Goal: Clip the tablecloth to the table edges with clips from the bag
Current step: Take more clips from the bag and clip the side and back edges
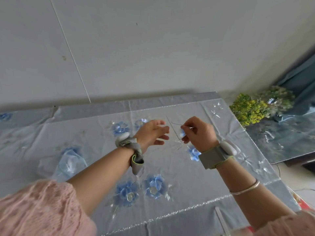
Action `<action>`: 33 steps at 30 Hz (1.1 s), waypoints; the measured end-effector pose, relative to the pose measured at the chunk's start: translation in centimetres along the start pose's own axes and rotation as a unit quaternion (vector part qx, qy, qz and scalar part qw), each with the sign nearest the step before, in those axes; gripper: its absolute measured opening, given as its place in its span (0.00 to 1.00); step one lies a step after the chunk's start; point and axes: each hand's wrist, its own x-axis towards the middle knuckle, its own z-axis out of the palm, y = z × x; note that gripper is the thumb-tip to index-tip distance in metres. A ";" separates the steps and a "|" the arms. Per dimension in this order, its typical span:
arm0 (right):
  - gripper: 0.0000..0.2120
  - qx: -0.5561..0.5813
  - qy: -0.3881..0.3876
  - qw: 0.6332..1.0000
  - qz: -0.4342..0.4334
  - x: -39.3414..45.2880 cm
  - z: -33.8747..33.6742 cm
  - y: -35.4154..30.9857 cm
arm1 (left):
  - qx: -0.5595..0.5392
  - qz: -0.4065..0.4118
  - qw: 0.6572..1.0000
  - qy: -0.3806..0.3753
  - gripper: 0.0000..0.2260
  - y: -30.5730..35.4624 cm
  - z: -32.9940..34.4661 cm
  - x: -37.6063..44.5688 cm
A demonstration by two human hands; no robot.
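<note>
A sheer grey tablecloth (184, 169) printed with blue flowers covers the table, and its glittery hem runs along the near edge. Above its middle, my right hand (199, 133) pinches a thin wire-like clip (173, 129) between thumb and fingertips. My left hand (153, 132) hovers just left of the clip with its fingers spread and relaxed, holding nothing. To the left, a crumpled clear plastic bag (68, 162) lies on the cloth; what it holds cannot be made out.
A white wall rises right behind the table. A bunch of yellow-green flowers (250, 109) stands past the far right corner beside a dark glossy surface (281, 138). A pale narrow strip (221, 220) lies across the cloth at the near edge.
</note>
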 end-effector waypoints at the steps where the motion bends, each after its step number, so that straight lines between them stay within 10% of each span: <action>1: 0.03 0.010 0.014 1.000 0.002 0.0 0.1 0.1 | 0.021 -0.019 0.999 -0.024 0.05 -0.2 0.4 -0.1; 17: 0.13 0.225 -0.179 0.919 0.271 5.8 -1.1 4.4 | 0.363 0.075 0.925 0.075 0.07 -0.8 1.2 5.7; 23: 0.16 0.240 -0.196 0.913 0.265 6.6 0.0 4.5 | 0.318 0.118 0.931 0.132 0.04 -0.5 -0.1 8.0; 28: 0.17 0.281 -0.113 0.921 0.246 8.5 0.7 5.9 | 0.129 -0.126 0.983 0.017 0.12 -0.8 -0.2 11.6; 33: 0.16 0.263 -0.124 0.924 0.248 11.8 0.9 7.8 | -0.069 -0.172 0.982 0.022 0.12 0.0 -1.5 16.7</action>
